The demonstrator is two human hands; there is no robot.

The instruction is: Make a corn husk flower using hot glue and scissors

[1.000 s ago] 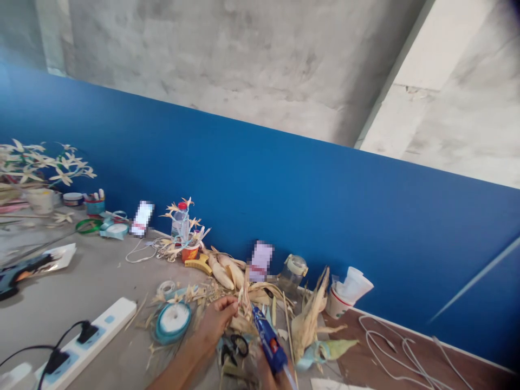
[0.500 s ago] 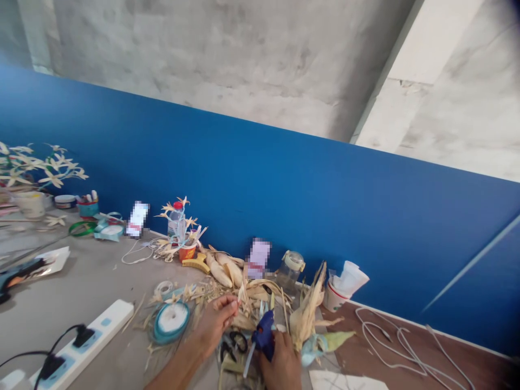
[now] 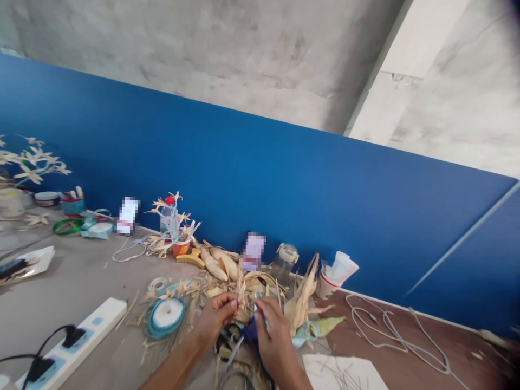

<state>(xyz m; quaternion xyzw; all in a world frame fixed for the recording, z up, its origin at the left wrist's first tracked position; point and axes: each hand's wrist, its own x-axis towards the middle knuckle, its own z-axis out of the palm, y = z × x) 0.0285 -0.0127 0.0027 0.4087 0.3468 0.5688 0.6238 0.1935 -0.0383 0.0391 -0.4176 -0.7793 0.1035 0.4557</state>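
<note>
My left hand (image 3: 215,319) is closed in a pinch on a bundle of dry corn-husk strips (image 3: 242,287) that stands up between both hands. My right hand (image 3: 274,336) is wrapped round a blue glue gun (image 3: 248,331); only part of its body and its pale nozzle show below the fingers, pointing down-left. Black scissors (image 3: 227,337) lie just under the hands. A teal ribbon spool (image 3: 166,316) lies left of my left hand.
Loose husks (image 3: 303,303) and corn cobs (image 3: 215,265) litter the grey table (image 3: 81,281) by the blue partition (image 3: 284,206). A white power strip (image 3: 77,338) with black plugs lies front left. A glass jar (image 3: 284,259), a paper cup (image 3: 327,287), white cables (image 3: 390,336) and husk flowers (image 3: 173,227) stand around.
My right hand has turned the glue gun from nozzle-up beside the husks to nozzle-down and moved in against my left hand. The camera has shifted slightly right.
</note>
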